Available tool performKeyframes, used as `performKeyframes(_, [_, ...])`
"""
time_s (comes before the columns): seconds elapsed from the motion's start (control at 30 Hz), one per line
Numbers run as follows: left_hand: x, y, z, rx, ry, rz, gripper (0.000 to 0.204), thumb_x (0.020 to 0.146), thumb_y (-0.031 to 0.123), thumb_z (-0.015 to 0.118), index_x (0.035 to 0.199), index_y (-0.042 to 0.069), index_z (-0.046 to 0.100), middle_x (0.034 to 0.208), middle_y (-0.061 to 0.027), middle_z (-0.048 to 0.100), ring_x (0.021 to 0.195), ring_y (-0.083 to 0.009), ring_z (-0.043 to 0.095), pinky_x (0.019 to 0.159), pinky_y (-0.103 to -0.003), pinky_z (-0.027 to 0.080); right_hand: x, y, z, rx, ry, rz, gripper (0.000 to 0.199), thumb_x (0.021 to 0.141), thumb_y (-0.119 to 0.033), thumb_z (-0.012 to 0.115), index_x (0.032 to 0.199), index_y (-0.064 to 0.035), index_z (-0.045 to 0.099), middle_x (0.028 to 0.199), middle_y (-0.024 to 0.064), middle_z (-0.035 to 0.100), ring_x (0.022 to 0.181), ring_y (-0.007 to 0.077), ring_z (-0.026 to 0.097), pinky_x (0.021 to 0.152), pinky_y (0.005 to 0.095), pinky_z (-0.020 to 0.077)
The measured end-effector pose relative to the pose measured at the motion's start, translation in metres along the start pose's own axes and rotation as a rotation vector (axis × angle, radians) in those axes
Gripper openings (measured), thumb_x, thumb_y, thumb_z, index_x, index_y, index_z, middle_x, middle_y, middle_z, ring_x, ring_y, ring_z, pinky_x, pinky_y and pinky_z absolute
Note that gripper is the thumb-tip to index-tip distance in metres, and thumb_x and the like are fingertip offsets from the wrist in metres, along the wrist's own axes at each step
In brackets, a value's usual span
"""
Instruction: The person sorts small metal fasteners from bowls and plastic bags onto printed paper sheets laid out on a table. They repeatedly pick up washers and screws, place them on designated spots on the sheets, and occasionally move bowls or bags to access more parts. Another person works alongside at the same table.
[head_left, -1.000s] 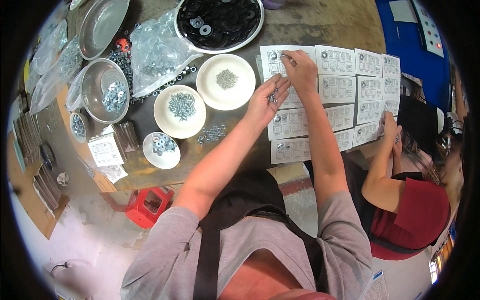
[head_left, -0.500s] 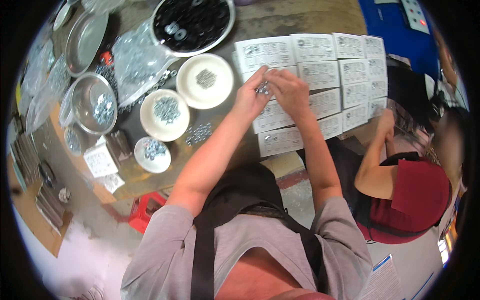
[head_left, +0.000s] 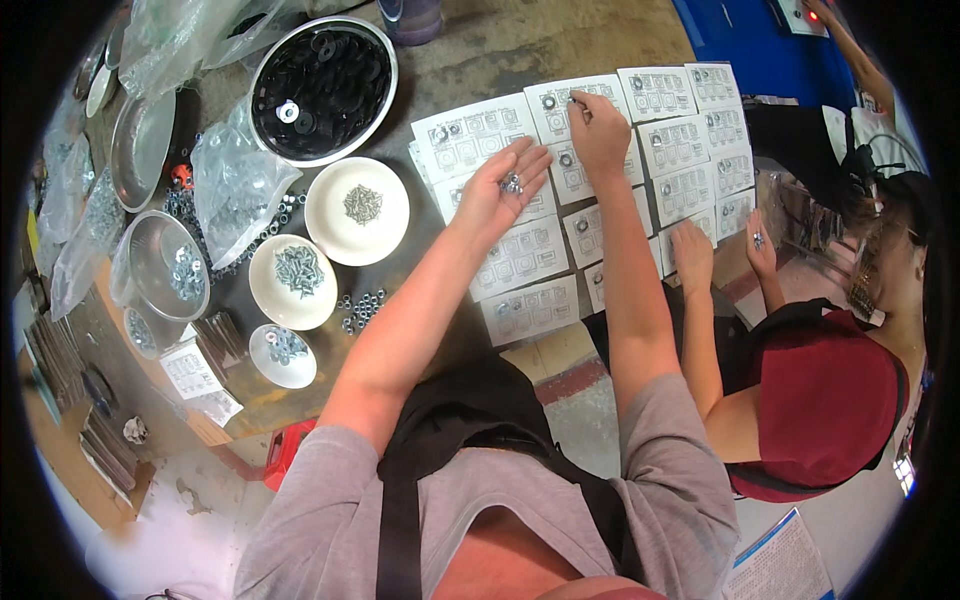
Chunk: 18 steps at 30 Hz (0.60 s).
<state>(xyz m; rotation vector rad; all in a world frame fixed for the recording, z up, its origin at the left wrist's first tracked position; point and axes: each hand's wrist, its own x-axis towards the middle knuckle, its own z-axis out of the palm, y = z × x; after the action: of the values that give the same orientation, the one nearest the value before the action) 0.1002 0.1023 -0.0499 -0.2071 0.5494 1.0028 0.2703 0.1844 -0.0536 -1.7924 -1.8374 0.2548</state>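
Note:
My left hand (head_left: pixel 508 188) is palm up with its fingers stretched out, and several small shiny metal nuts (head_left: pixel 511 183) rest in it. Farther right, my right hand (head_left: pixel 602 132) pinches thumb and forefinger together over a printed card (head_left: pixel 552 125); whatever lies between the fingertips is too small to make out. Printed cards with part drawings are laid in overlapping rows beneath both hands, and small metal parts lie on some of them. Beside my left forearm is a loose pile of nuts (head_left: pixel 362 312) on the table.
To the left stand a white bowl of small screws (head_left: pixel 362 204), a white bowl of longer screws (head_left: pixel 298 272), a small dish of hardware (head_left: pixel 284 348) and a metal bowl of black washers (head_left: pixel 330 90). At right, a co-worker's hand (head_left: pixel 692 258) reaches over the cards.
My hands were together over the cards and are now apart. The left has turned palm up; the right has moved to a card farther right. The co-worker's hand has come over the cards.

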Motion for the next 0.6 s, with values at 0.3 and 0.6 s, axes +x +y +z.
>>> performKeyframes(0.3, [-0.003, 0.007, -0.013, -0.085, -0.002, 0.044, 0.048, 0.098, 0.023, 0.039, 0.138, -0.003, 0.033, 0.139, -0.0200, 0.041, 0.128, -0.0294, 0.042, 0.101, -0.037, 0.042, 0.011, 0.010, 0.013, -0.233, -0.138, -0.125, 0.019, 0.081, -0.015, 0.062, 0.098, -0.0124, 0.069, 0.087, 0.0068, 0.065, 0.076, 0.0266, 0.064, 0.066, 0.0377, 0.0507])
performKeyframes(0.6, [-0.008, 0.007, 0.008, 0.156, -0.055, -0.095, 0.063, 0.100, 0.047, 0.020, 0.137, -0.002, 0.035, 0.130, -0.0159, 0.049, 0.121, -0.0236, 0.048, 0.102, -0.038, 0.041, -0.056, -0.061, -0.048, 0.326, -0.333, -0.164, 0.020, 0.076, -0.009, 0.067, 0.095, -0.0131, 0.070, 0.082, 0.0037, 0.066, 0.070, 0.0215, 0.064, 0.060, 0.0305, 0.0507])
